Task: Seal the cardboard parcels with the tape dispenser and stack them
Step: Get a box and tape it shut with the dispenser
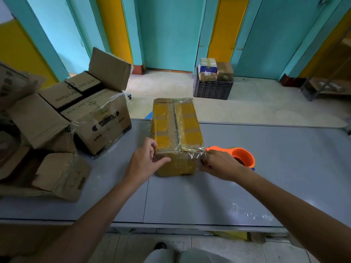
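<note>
Here the left hand (146,158) grips the near left corner of the parcel (177,126), fingers curled over the top edge and thumb lying along the front face. The right hand (218,164) has its fingers curled on crinkled clear tape (191,151) at the near right corner. The boxy cardboard parcel lies flat mid-table, its long axis running straight away from the person, its top crossed by glossy yellow bands and a centre seam. Just behind the right hand sits the orange plastic tape dispenser (243,155), ring-shaped; whether the hand touches it I cannot tell. The table (209,196) is smooth and grey. To the left stand open brown cartons (95,111), well apart from the parcel
</note>
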`<move>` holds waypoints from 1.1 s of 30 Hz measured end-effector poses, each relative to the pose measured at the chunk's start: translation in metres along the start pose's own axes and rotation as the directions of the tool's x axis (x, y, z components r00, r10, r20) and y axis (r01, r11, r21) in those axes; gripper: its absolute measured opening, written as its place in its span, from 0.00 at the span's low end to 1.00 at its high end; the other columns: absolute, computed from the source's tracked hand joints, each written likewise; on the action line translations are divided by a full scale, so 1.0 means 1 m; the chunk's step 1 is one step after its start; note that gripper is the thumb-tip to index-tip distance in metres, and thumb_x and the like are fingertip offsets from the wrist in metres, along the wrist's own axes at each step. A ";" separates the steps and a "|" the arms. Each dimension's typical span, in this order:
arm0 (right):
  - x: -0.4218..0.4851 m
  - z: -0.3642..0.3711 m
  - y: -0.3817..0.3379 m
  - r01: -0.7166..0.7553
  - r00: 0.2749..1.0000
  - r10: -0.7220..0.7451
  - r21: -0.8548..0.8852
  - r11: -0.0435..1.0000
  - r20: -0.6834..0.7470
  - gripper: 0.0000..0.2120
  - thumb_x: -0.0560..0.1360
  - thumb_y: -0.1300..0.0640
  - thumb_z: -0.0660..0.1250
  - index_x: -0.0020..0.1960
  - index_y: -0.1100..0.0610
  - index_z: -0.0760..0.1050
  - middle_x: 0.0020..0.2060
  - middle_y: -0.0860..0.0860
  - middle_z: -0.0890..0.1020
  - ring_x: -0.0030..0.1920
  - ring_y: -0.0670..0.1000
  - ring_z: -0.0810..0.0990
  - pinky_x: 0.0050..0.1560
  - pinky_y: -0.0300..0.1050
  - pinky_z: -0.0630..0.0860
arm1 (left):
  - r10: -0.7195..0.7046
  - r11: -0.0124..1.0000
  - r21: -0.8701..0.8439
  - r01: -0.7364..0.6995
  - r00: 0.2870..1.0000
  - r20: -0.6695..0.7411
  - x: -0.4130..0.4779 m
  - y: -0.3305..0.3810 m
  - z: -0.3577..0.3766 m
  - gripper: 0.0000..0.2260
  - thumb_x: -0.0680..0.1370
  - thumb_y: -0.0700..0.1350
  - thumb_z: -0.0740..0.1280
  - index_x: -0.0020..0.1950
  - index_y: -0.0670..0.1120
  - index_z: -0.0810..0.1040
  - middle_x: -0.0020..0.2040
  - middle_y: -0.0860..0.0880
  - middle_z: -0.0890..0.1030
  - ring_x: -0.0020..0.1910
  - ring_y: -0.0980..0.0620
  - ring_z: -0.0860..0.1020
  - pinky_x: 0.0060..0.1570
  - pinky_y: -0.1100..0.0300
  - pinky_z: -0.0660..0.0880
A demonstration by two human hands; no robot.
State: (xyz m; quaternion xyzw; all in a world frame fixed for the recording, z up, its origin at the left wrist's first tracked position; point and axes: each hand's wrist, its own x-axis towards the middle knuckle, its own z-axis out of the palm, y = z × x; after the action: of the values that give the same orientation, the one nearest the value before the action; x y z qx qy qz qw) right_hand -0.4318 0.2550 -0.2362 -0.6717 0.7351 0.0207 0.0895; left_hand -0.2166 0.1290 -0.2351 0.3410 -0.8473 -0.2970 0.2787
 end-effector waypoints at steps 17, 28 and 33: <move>0.031 0.019 -0.027 0.072 0.784 0.145 0.319 0.945 -0.603 0.36 0.71 0.28 0.56 0.67 0.53 0.64 0.68 0.59 0.67 0.66 0.57 0.62 0.63 0.56 0.69 | 0.064 0.995 -0.080 -0.061 0.997 0.032 0.005 -0.033 0.005 0.28 0.67 0.56 0.68 0.62 0.47 0.66 0.36 0.55 0.70 0.33 0.57 0.71 0.33 0.64 0.69; 0.028 0.011 -0.019 0.011 0.881 0.085 0.200 0.980 -0.466 0.33 0.78 0.35 0.44 0.66 0.59 0.67 0.67 0.62 0.69 0.62 0.57 0.64 0.58 0.60 0.74 | 0.352 0.932 0.028 -0.362 0.918 0.181 0.009 -0.040 -0.006 0.23 0.73 0.43 0.70 0.67 0.55 0.68 0.42 0.52 0.70 0.38 0.59 0.68 0.37 0.71 0.67; 0.011 -0.005 -0.014 0.049 0.921 0.161 0.517 0.855 -0.354 0.33 0.74 0.33 0.50 0.73 0.50 0.61 0.72 0.50 0.60 0.69 0.50 0.63 0.65 0.47 0.67 | 0.293 0.941 0.106 -0.322 0.930 0.220 0.002 -0.038 -0.011 0.26 0.73 0.56 0.68 0.69 0.58 0.63 0.44 0.52 0.70 0.37 0.56 0.71 0.35 0.66 0.70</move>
State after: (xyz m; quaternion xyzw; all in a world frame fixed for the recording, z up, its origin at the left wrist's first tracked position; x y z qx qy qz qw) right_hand -0.4194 0.2425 -0.2319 -0.5916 0.7360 -0.3065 0.1197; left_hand -0.1944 0.1016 -0.2535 0.1909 -0.9327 -0.2223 0.2102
